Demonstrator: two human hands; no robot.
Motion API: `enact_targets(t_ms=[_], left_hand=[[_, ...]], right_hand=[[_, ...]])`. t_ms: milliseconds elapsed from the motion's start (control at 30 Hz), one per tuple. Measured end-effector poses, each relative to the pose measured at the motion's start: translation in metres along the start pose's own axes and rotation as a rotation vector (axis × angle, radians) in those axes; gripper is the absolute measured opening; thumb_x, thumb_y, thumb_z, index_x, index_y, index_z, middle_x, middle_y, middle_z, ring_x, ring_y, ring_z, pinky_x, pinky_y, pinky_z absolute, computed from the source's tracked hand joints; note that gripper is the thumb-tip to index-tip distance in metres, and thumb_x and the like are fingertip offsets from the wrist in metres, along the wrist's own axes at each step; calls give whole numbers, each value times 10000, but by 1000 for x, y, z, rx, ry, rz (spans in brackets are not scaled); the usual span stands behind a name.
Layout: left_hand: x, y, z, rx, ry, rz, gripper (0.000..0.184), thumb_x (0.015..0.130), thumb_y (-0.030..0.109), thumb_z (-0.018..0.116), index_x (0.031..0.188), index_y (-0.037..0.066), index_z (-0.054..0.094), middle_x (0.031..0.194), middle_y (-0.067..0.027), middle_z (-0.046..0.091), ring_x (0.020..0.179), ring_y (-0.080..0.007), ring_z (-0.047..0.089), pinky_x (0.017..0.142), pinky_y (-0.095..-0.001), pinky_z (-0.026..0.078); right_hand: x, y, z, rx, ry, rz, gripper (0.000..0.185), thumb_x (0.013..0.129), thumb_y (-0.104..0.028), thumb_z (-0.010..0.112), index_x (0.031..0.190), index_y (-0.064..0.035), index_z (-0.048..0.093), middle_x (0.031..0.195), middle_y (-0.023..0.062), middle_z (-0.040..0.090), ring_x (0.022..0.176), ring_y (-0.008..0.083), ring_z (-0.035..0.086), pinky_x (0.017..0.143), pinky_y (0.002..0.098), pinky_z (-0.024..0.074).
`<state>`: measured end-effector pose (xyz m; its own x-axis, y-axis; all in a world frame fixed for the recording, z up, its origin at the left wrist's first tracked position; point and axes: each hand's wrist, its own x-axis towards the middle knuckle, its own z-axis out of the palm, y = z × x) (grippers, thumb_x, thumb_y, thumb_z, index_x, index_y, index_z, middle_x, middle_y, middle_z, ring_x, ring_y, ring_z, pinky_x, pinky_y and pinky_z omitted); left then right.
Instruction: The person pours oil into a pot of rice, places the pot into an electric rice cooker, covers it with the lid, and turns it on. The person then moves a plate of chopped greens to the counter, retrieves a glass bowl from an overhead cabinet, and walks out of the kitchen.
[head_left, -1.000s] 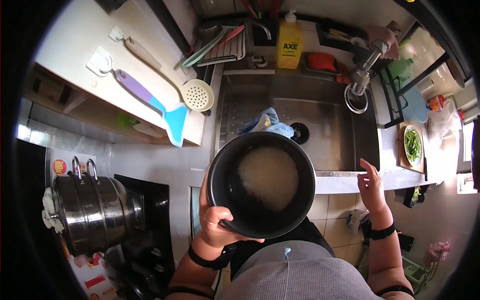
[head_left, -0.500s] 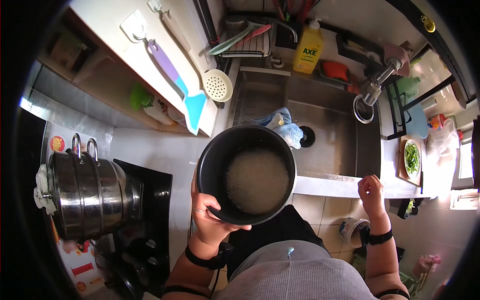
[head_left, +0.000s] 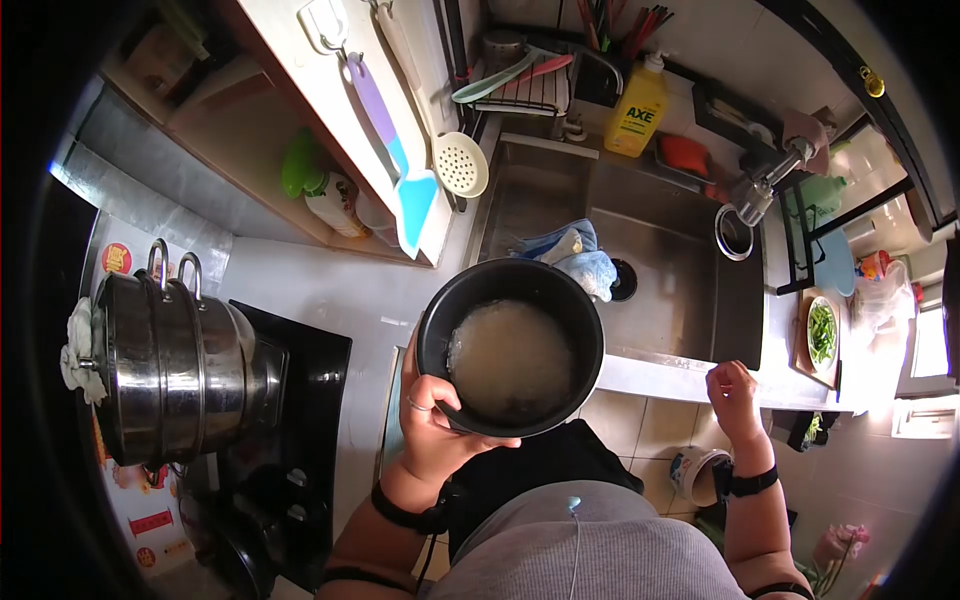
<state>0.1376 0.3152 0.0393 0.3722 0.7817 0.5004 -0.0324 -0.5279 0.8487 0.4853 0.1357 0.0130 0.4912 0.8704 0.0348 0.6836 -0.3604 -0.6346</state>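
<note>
My left hand grips the near left rim of a dark rice cooker inner pot, the thumb over the edge. Cloudy water lies in the pot, with what looks like rice grains along its left side. The pot is held in the air in front of my body, just short of the sink. My right hand is away from the pot, by the front edge of the counter. Its fingers are curled in, and nothing shows in them. A blue and white cloth lies in the sink behind the pot.
The steel sink has a faucet at its right. A yellow soap bottle stands behind it. At left, a steamer pot sits on the stove. A plate of green vegetables is at far right.
The view has shifted slightly, and the pot appears a little farther right. Its water has swirled, with grains now showing at the left. My right hand stays by the counter edge, fingers still curled.
</note>
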Motion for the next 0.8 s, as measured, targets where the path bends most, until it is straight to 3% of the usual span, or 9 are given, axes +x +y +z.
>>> enact_targets(t_ms=[333,400,800], left_hand=[[-19,-3,-22,67,-22,-109,595,540,396,835,778,99,378,1220,-242,401,1107,-342,462,889,-411,407],[-13,-2,-18,218,-23,-115,587,540,397,836,768,97,386,1217,-239,406,1093,-341,469,882,-400,410],[0,28,-24,279,-121,51,601,533,406,834,792,110,380,1231,-308,363,1079,-422,473,845,-430,441]], right_hand=[[-6,2,6,9,-49,25,57,752,-3,596,807,-10,586,803,92,598,640,170,626,562,263,487],[-5,1,8,-12,-72,13,50,750,-1,598,798,-8,587,807,95,601,645,177,628,565,264,489],[-5,-6,14,-3,-105,16,55,747,8,594,800,-3,590,803,101,602,650,192,622,584,271,502]])
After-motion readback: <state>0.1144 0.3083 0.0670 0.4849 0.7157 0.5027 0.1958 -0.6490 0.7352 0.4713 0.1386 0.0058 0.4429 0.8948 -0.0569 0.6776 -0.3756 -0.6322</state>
